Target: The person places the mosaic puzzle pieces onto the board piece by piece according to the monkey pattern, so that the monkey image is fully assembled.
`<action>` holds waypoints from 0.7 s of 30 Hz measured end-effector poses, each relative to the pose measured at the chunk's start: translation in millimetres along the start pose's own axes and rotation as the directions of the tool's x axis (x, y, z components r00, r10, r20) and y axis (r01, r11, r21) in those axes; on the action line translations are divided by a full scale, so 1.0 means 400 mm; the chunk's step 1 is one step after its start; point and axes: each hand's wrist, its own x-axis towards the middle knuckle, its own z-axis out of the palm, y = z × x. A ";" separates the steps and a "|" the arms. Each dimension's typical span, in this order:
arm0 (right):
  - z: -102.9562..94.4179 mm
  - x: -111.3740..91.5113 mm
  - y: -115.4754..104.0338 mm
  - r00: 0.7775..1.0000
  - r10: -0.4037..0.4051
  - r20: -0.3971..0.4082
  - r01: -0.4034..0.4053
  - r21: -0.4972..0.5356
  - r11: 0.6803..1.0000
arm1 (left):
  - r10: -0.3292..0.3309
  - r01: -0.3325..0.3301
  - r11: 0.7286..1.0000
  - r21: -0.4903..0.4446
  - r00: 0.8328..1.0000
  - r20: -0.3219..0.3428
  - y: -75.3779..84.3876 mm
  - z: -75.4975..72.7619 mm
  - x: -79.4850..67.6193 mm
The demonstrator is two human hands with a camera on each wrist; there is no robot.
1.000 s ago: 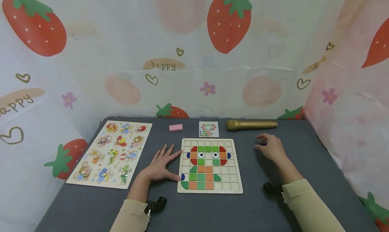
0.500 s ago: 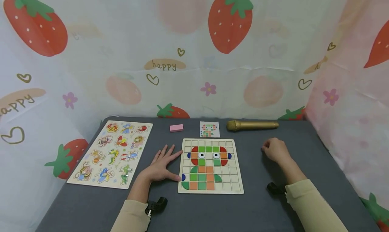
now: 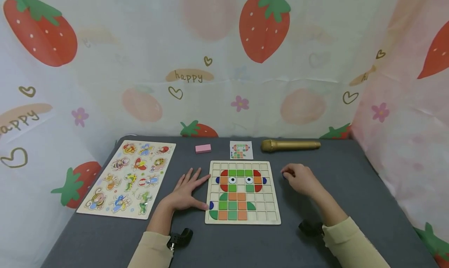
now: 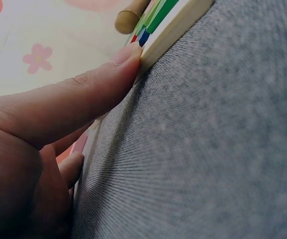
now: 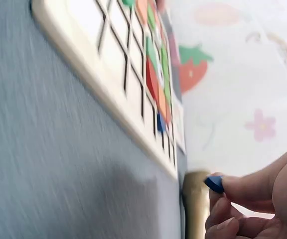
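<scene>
In the head view, a pale wooden grid board (image 3: 264, 213) lies flat, with red, green, orange and blue tiles forming a figure with two eyes. My left hand (image 3: 184, 194) has its fingers spread at the board's left side; its thumb (image 4: 103, 82) touches the board's edge. Right of the board and above the table, my right hand (image 3: 301, 179) pinches a small blue tile (image 5: 215, 183) between thumb and index finger. The other fingers of that hand are curled. Much of the tile is covered by the fingertips.
Behind the board lie a small printed picture card (image 3: 241, 144), a pink block (image 3: 203, 148) and a gold microphone (image 3: 294, 144). An insect puzzle board (image 3: 108, 204) lies at the left. A strawberry-print cloth (image 3: 224, 65) hangs behind the dark grey table (image 3: 242, 244).
My right hand first drew back slightly right as its fingers closed, then moved left towards the board, with the blue tile now visible in its fingers. My left hand stays in place.
</scene>
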 end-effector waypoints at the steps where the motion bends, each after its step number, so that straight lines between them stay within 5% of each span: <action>1: 0.007 -0.002 -0.009 1.000 -0.007 0.010 0.006 0.010 1.000 | 0.000 0.000 1.000 0.002 1.000 0.000 -0.001 0.000 0.001; 21: 0.159 0.014 -0.183 0.991 -0.129 0.042 0.118 0.213 0.970 | 0.007 -0.007 1.000 0.016 1.000 -0.004 -0.002 -0.001 0.003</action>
